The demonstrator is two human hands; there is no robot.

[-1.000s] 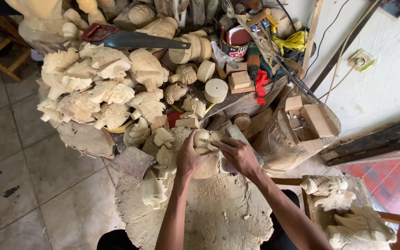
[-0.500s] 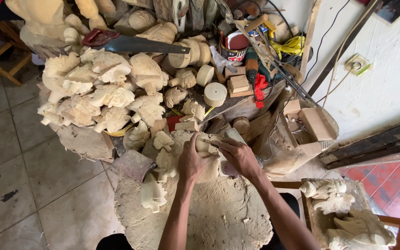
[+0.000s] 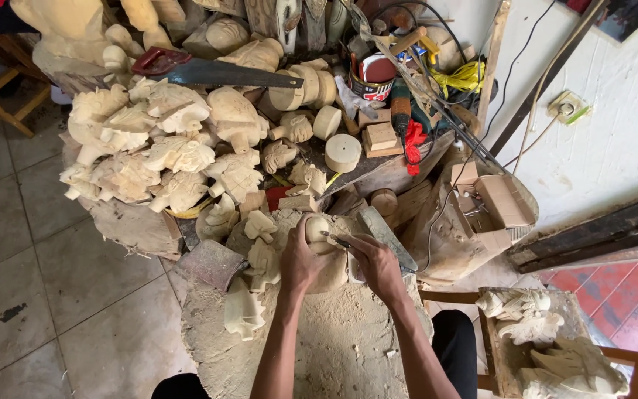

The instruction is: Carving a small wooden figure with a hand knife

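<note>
My left hand (image 3: 298, 260) wraps around a pale wooden carving (image 3: 319, 230) resting on a sawdust-covered stump (image 3: 319, 347). My right hand (image 3: 378, 264) grips a slim carving tool (image 3: 336, 238) whose tip touches the carving's top. Both forearms reach in from the bottom of the view.
A heap of several pale carved figures (image 3: 156, 148) fills the left of the bench. A hand saw with a red handle (image 3: 201, 70) lies on top. Round wood blanks (image 3: 342, 151), a tin can (image 3: 372, 77), cables and small blocks crowd the back right. More carvings (image 3: 548, 340) lie at lower right. Tiled floor (image 3: 53, 281) lies left.
Both hands stay on the carving; the tool tip has shifted slightly across its top. The view has moved a little.
</note>
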